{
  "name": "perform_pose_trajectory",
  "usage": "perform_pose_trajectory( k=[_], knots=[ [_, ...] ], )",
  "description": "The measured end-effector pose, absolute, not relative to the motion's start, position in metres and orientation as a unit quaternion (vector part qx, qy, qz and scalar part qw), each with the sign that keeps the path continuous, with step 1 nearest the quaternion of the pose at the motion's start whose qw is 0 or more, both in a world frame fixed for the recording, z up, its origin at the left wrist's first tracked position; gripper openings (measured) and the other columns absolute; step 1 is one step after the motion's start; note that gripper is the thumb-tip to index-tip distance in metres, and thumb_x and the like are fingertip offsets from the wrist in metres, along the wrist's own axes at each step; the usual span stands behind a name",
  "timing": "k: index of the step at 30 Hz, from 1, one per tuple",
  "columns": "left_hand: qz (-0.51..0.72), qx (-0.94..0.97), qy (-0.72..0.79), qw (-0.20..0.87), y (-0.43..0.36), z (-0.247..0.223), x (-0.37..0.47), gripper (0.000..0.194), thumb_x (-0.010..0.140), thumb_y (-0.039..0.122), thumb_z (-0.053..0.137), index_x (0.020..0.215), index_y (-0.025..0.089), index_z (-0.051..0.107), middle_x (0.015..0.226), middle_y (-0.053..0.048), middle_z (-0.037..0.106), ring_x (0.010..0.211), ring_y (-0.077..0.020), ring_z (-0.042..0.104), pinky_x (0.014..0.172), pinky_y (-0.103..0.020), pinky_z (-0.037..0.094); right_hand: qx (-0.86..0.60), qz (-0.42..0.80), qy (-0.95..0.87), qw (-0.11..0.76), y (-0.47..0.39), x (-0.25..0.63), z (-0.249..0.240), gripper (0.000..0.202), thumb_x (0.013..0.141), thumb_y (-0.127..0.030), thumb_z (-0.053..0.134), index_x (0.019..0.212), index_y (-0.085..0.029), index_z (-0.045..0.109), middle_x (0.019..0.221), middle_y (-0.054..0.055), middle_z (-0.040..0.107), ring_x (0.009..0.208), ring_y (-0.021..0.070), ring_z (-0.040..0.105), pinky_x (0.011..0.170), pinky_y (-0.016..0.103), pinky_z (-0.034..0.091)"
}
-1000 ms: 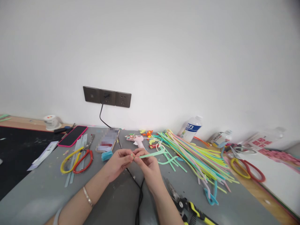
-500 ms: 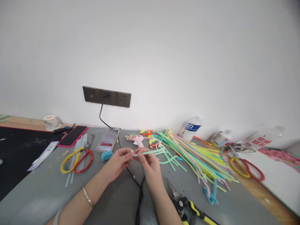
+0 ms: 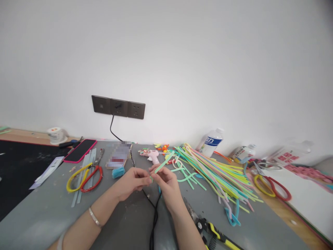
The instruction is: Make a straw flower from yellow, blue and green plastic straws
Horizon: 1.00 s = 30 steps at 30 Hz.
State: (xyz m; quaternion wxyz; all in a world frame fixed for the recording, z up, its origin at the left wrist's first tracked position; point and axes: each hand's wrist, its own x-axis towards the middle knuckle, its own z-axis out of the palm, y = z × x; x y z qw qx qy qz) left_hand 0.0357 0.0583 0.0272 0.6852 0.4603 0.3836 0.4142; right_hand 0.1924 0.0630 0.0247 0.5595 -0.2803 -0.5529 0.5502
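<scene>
Bending seems in hand: left hand (image 3: 134, 182) and right hand (image 3: 166, 182) pinch the mint-green pipe cleaner (image 3: 164, 162); next move probably needs steady fingers (image 3: 147, 181).

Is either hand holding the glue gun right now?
No, the glue gun lies on the table beyond the left hand and right hand, which hold a green strip.

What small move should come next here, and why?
Perhaps bend the green strip at its lower end with the left hand: the right hand grips the strip, its long part slanting up beyond, and a bit of green shows at the left fingertips.
</scene>
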Motion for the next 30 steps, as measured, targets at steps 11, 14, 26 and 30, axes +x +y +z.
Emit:
perform_pose_trajectory(
  k=[11,14,26,30],
  knots=[
    [0.419,0.415,0.353,0.727,0.059,0.026,0.035,0.035,0.057,0.041,0.086,0.054,0.012,0.067,0.051,0.002,0.052,0.046,-0.0047,0.034,0.043,-0.020,0.017,-0.253,0.663,-0.452,0.539,0.060,0.189,0.024,0.016,0.073,-0.035,0.077,0.075,-0.020,0.071,0.086,0.002,0.064,0.083,0.0174,0.058,0.077,0.028,0.045],
    [0.400,0.400,0.332,0.755,0.058,0.026,0.034,0.037,0.055,0.041,0.088,0.053,0.011,0.067,0.049,0.000,0.055,0.042,-0.0041,0.037,0.041,-0.021,0.018,-0.235,0.690,-0.443,0.522,0.057,0.189,0.028,0.018,0.071,-0.036,0.079,0.075,-0.020,0.071,0.088,0.002,0.062,0.081,0.0165,0.055,0.075,0.028,0.044],
    [0.340,0.352,0.277,0.827,0.050,0.025,0.040,0.041,0.051,0.040,0.091,0.060,0.009,0.066,0.043,0.003,0.053,0.029,0.0017,0.030,0.031,-0.016,0.011,-0.196,0.743,-0.438,0.466,0.051,0.189,0.032,0.021,0.067,-0.038,0.082,0.071,-0.021,0.071,0.087,0.001,0.057,0.066,0.0123,0.048,0.062,0.025,0.041],
    [0.329,0.341,0.268,0.839,0.046,0.026,0.042,0.043,0.048,0.040,0.092,0.061,0.012,0.063,0.044,0.005,0.052,0.029,0.0021,0.030,0.030,-0.014,0.010,-0.186,0.746,-0.452,0.452,0.050,0.191,0.035,0.022,0.066,-0.039,0.082,0.070,-0.020,0.072,0.086,0.002,0.055,0.065,0.0125,0.047,0.058,0.023,0.040]
  ],
)
